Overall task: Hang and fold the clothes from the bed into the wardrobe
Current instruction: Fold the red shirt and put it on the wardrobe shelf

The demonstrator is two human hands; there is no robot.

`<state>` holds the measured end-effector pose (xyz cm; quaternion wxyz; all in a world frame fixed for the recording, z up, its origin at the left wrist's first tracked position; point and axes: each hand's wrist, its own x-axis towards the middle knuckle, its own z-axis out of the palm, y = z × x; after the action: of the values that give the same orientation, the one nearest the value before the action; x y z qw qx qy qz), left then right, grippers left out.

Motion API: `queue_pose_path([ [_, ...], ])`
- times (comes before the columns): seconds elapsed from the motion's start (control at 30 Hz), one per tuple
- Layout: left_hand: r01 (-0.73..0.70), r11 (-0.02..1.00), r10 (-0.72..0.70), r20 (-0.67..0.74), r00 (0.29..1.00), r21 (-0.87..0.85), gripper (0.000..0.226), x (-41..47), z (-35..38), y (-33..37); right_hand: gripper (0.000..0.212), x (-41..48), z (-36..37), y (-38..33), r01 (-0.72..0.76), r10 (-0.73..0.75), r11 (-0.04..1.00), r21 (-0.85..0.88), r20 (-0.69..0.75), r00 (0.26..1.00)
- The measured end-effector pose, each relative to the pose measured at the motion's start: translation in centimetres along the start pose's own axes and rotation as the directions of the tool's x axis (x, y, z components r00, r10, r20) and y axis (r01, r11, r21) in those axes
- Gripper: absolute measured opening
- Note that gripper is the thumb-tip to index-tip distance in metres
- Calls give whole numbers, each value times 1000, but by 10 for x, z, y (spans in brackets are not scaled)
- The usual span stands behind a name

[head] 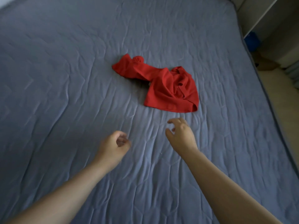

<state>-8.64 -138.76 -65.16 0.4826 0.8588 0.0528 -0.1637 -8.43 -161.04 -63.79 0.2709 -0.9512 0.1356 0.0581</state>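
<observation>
here, a wide blue bed (64, 78) fills the view, its right edge running beside a strip of floor (275, 97) and white shelves (265, 16). a crumpled red garment (163, 83) lies mid-bed. right hand (181, 135) hovers just short of it, fingers loosely curled, holding nothing; left hand (113, 146) likewise, farther back.

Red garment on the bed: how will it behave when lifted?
Likely floppy: the red garment lies crumpled in soft folds. Probably light: the cloth looks thin. Gripped at the near hem, its twisted far end would likely dangle.
</observation>
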Motion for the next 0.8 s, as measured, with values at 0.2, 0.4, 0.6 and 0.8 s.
queue_pose_path([
  [0.2, -71, 997, 72, -27, 997, 21, 22, 39, 10, -16, 37, 71, 23, 0, 40, -49, 995, -88, -106, 993],
  [0.4, -52, 999, 53, -42, 998, 13, 21, 62, 23, -35, 36, 112, 56, 6, -10, -32, 964, -266, -155, 987],
  [0.6, -35, 999, 36, -44, 998, 24, 19, 80, 30, -49, 23, 133, 66, 22, 25, -98, 900, -434, -147, 984],
  [0.8, -73, 993, 76, -28, 997, 90, 19, 77, 33, -57, 26, 119, 58, 24, 94, -160, 950, -297, -208, 965],
])
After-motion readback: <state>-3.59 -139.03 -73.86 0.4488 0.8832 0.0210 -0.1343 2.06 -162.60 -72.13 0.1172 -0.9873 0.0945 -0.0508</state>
